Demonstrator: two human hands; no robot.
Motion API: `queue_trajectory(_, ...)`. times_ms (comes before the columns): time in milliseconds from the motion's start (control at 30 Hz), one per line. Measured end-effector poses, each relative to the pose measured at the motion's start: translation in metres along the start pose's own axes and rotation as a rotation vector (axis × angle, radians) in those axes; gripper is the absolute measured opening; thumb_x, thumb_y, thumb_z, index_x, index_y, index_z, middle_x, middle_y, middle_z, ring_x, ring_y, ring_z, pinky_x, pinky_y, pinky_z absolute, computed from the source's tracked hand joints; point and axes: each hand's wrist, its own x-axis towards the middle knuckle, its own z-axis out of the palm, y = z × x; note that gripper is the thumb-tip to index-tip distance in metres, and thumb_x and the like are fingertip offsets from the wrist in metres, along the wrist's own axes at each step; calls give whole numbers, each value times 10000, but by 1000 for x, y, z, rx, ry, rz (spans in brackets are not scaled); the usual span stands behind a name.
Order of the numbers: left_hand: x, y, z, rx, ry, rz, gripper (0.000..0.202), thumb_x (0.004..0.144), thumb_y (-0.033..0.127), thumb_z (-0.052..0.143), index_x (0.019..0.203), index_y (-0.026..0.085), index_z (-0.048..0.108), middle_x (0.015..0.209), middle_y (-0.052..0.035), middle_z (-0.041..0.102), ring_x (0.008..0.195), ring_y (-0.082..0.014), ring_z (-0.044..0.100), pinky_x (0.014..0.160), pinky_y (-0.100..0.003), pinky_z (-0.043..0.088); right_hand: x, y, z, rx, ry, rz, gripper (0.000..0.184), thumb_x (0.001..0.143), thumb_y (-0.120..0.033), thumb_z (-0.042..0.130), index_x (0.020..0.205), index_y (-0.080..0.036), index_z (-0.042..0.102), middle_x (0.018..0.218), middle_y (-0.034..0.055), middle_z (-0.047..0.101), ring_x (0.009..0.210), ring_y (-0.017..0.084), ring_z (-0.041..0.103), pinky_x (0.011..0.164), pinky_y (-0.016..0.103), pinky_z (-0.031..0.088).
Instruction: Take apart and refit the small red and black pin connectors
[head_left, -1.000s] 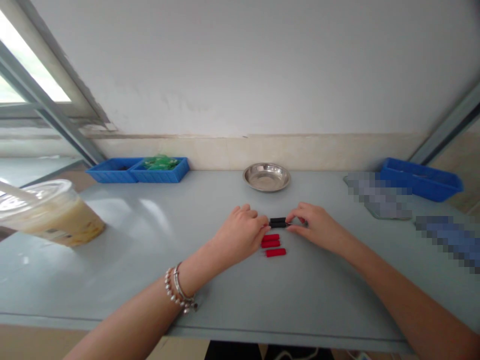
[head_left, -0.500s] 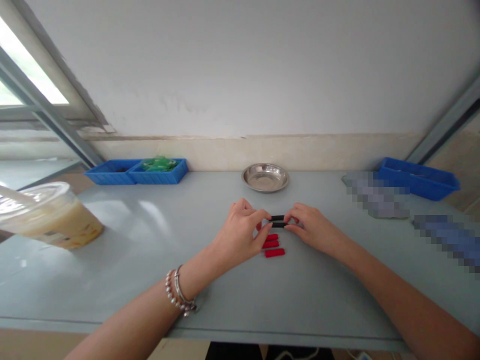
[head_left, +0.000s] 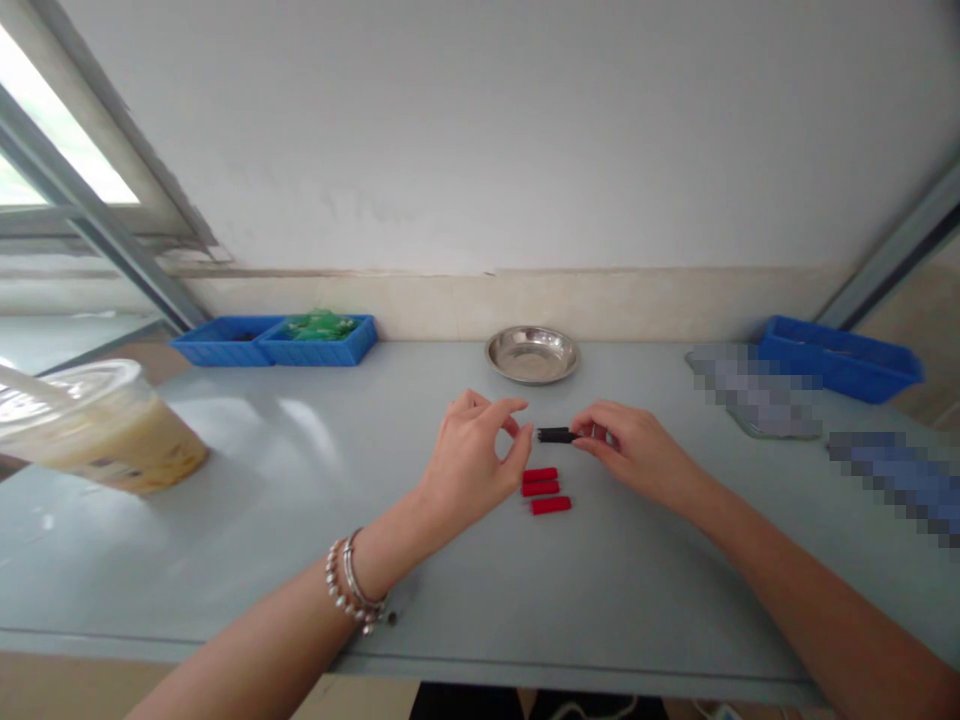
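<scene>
Two slim black cylindrical pieces lie side by side, pinched at their right ends between the thumb and fingers of my right hand. Close to their left ends is my left hand, its thumb and forefinger apart with nothing between them. Just below the hands, several short red cylindrical pieces lie on the table; the nearest red piece sits slightly apart from the others. Small pins seem to stick out of their ends. My left wrist wears a beaded bracelet and a bangle.
A shallow steel dish stands behind the hands by the wall. Blue bins, one with green material, are back left; another blue bin is back right. A drink cup stands at left. Blurred-out flat items lie at right.
My left thumb and forefinger have opened and let go of the black pieces. These have come together, now held by my right hand alone.
</scene>
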Motion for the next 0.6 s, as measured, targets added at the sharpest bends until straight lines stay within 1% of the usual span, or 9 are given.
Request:
queue_trajectory(133, 0, 0, 0, 10, 11, -3, 244, 758, 262, 491, 954, 158, 593, 719, -5, 636, 732, -132, 504, 743, -299, 425, 0, -2, -1, 72, -38, 54, 121, 783, -228, 459, 819, -156, 549, 756, 16, 600, 625, 66, 513, 603, 177, 366)
queue_trajectory(233, 0, 0, -1, 16, -16, 4, 264, 763, 306, 498, 967, 168, 591, 753, -17, 637, 763, -145, 502, 743, -310, 415, -1, -3, -2, 127, -38, 59, 119, 781, -219, 450, 823, -159, 544, 779, 19, 613, 677, 74, 548, 634, 180, 386)
queue_trajectory(400, -1, -2, 1, 56, -132, 50, 308, 768, 405, 491, 982, 208, 592, 845, -39, 622, 822, -161, 480, 750, -322, 375, -1, -5, -3, 135, -41, 62, 119, 776, -217, 456, 832, -162, 546, 785, 14, 620, 682, 76, 555, 638, 183, 390)
queue_trajectory(500, -3, -4, 3, 108, -198, 79, 280, 784, 410, 466, 968, 239, 589, 917, -25, 602, 848, -165, 456, 729, -313, 338, -1, -6, -3, 129, -51, 62, 122, 774, -217, 461, 830, -161, 555, 797, 16, 622, 701, 81, 558, 644, 183, 391)
queue_trajectory(600, -4, -5, 4, 156, -247, 98, 243, 799, 397, 446, 933, 251, 588, 956, -7, 585, 849, -164, 432, 694, -298, 295, -1, -6, -2, 128, -46, 42, 128, 775, -218, 461, 825, -157, 562, 778, 14, 619, 675, 72, 547, 626, 174, 385)
